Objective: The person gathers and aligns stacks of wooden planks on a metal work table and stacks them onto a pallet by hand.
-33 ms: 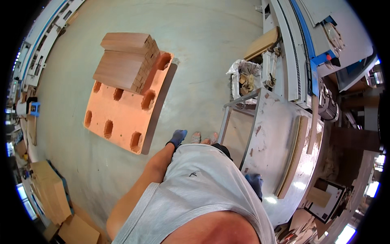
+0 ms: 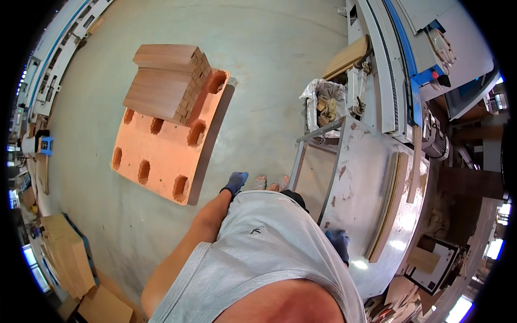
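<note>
Left hand [image 2: 235, 182] in blue glove hangs empty, loosely curled; right gloved hand [image 2: 339, 243] by grey metal table [image 2: 371, 177], grip can't tell. Risk: tripping on orange plastic pallet [image 2: 161, 156] w/ stacked wood strips [image 2: 168, 81] nearby.

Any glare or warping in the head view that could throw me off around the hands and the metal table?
Head view: fisheye bends the machine rails and metal table edge toward the rim; bright glare spots on the table near the gloved right hand; the orange pallet casts a soft shadow on its right side; the gloved left hand is sharp, corners black.
</note>
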`<state>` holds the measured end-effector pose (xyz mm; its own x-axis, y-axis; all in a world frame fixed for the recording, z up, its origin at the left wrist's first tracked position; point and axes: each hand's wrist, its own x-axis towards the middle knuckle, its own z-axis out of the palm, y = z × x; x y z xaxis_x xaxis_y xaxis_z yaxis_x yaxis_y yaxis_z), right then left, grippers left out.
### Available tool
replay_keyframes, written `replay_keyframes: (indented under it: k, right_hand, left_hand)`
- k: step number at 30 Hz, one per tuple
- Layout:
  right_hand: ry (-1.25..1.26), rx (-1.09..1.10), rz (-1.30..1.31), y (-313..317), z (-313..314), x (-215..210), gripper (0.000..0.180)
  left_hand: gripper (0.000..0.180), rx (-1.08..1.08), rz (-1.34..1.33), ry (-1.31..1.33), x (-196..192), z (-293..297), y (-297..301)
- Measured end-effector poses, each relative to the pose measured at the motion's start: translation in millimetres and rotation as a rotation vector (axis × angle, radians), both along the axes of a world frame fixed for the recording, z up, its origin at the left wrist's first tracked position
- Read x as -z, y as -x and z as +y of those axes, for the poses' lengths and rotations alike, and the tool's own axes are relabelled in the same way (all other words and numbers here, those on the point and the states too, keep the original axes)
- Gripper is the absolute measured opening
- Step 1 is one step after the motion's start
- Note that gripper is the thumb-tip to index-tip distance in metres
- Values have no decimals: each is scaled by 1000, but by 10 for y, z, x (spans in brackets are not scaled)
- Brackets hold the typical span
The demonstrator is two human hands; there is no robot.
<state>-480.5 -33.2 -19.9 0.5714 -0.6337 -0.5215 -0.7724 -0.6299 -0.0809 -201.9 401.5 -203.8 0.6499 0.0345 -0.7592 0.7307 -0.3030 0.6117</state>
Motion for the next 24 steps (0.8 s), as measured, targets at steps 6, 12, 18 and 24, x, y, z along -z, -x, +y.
replay_keyframes:
  k: [6,12,18,24]
  right_hand:
    - [59,-94,113,134,32,15,126]
    - [126,-174,116,185,50,51,128]
    - [120,-167,129,130,70,53,125]
    - [259,-138,69,57,230,-12,111]
  left_hand:
    - [46,171,96,16,8,30,-117]
    - [44,210,94,24,7,74,-24]
    - [36,333,-86,-68,163,421,63]
    - [35,346,-49,-115,-83,824,1]
